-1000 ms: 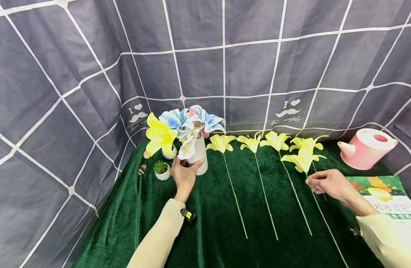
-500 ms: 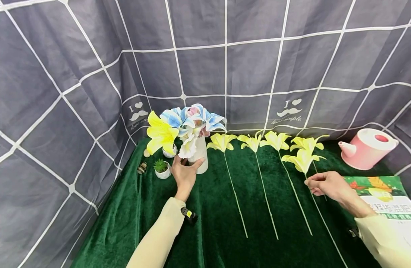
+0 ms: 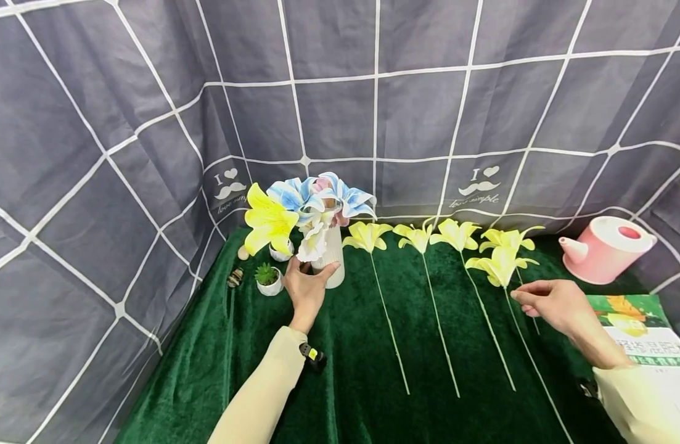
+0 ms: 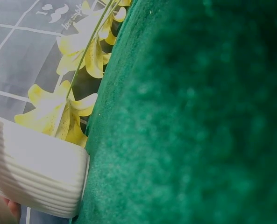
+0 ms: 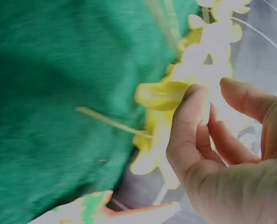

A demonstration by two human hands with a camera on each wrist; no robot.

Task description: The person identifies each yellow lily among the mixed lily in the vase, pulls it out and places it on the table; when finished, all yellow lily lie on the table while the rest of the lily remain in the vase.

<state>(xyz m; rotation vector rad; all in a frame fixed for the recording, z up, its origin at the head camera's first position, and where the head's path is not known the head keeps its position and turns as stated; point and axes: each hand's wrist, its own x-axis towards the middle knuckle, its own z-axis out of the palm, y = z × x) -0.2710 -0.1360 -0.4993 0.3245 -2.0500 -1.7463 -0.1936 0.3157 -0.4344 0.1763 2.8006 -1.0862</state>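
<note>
My left hand (image 3: pixel 305 291) grips the lower part of a white ribbed vase (image 3: pixel 334 250), thumb on one side and fingers behind. The vase (image 4: pixel 40 168) holds artificial flowers: a bright yellow lily (image 3: pixel 266 223), blue-and-white lilies (image 3: pixel 351 198), a white bloom (image 3: pixel 313 240) and pink ones. My right hand (image 3: pixel 558 308) is beside the stem of a pale yellow lily (image 3: pixel 500 265), just below its bloom. In the right wrist view, thumb and index fingertip of the right hand (image 5: pixel 231 163) stand apart, with no stem between them.
More pale yellow lilies (image 3: pixel 367 237) lie in a row on green velvet cloth (image 3: pixel 356 345). A pink watering can (image 3: pixel 603 253) and a printed booklet (image 3: pixel 639 327) are at the right. Potted succulents (image 3: pixel 269 280) and a striped ornament (image 3: pixel 235 277) sit left of the vase.
My right hand has let go of the nearest lily's stem and shifted slightly right, its fingers parting. The left hand and vase have stayed in place.
</note>
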